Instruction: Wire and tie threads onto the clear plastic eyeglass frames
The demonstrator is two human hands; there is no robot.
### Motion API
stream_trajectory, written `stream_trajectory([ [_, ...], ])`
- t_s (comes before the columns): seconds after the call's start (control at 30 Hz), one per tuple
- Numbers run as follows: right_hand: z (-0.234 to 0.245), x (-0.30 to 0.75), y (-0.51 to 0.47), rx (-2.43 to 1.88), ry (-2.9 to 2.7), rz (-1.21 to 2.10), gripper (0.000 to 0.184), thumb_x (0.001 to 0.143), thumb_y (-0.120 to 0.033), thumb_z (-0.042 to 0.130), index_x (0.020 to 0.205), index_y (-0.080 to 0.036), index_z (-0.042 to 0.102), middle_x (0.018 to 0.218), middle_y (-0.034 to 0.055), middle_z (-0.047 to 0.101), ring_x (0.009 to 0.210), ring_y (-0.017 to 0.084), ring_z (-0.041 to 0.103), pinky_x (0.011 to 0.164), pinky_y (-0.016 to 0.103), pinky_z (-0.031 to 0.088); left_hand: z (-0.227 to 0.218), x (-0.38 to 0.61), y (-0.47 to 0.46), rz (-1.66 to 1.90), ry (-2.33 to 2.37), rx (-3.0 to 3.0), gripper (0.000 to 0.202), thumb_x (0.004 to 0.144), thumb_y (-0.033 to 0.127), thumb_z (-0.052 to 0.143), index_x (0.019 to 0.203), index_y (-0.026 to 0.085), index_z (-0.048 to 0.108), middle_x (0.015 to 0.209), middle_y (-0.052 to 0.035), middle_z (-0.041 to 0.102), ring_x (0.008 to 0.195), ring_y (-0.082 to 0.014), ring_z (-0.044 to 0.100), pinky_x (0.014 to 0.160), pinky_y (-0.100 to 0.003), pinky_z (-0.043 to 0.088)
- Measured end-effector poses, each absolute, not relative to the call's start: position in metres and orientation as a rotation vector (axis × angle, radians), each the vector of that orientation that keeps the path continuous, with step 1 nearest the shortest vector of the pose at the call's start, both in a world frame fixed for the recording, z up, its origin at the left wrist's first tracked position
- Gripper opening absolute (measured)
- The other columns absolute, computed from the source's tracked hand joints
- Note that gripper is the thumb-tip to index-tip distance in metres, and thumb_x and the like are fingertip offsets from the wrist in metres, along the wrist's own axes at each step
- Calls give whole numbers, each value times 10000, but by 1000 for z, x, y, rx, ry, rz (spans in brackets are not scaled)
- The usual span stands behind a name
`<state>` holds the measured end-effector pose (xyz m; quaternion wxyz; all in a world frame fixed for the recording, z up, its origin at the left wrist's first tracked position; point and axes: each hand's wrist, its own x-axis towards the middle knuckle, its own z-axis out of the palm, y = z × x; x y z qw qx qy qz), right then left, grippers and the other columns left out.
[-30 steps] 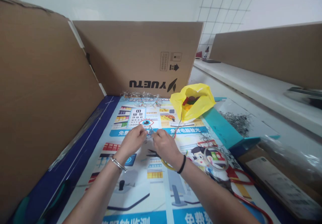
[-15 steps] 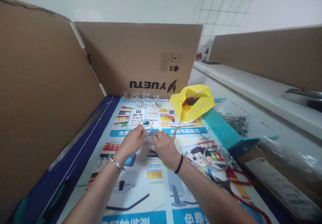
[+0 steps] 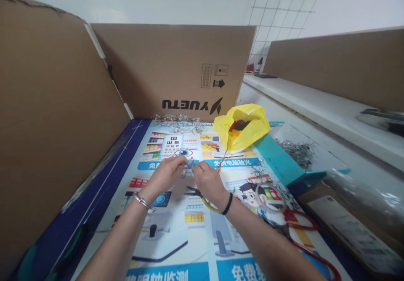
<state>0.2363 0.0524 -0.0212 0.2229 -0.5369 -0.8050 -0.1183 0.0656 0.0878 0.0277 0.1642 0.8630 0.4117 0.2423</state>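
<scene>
Centre of frame: small tangled piece of thin wire, bluish with some red (image 3: 190, 162), held up between the two hands above a glossy printed poster sheet in blue and white (image 3: 170, 234). Hands brought close together, probably because the piece is too fine and springy to steady with one alone. Right hand (image 3: 209, 183): fingers curled in, thumb and forefinger closed in a pinch on the near right side of the wire. Left hand (image 3: 167, 173): fingers bunched, forefinger reaching towards the wire, tips at its left edge; cannot tell whether they clamp it or merely touch. Below the right hand lie dark-tipped cutters with yellow handles (image 3: 198, 193), partly covered by that hand, presumably left there to be within easy reach. Upper right of centre: crumpled yellow plastic bag (image 3: 258, 131), mouth gaping, red and orange contents showing, likely open so the hands can dip in. Red-handled scissors (image 3: 304, 223) at lower right, partly behind the forearm. Loose heap of silvery wire (image 3: 176, 118) along the foot of the brown cardboard panel (image 3: 151, 68), perhaps pushed there to spare working room.
</scene>
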Motion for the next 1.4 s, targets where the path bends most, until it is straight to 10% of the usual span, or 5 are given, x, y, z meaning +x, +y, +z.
stream_trajectory([
  [0.9, -8, 242, 58, -1425, -2110, -157, 156, 877, -148, 426, 831, -181, 571, 809, 42, 522, 774, 142, 515, 689, 223, 414, 22, 55, 92, 610, 1180, 2462, 560, 701, 4, 379, 1178, 267, 507, 1174, -13, 550, 1018, -163, 536, 891, -308, 438],
  [1.4, -4, 241, 57, -1396, -2029, 34, 148, 853, -124, 442, 832, -190, 572, 835, 31, 528, 796, 133, 526, 727, 230, 432, 28, 64, 82, 505, 1345, 2634, 270, 794, 278, 532, 1062, 272, 555, 1058, -26, 571, 919, -198, 574, 748, -298, 450],
])
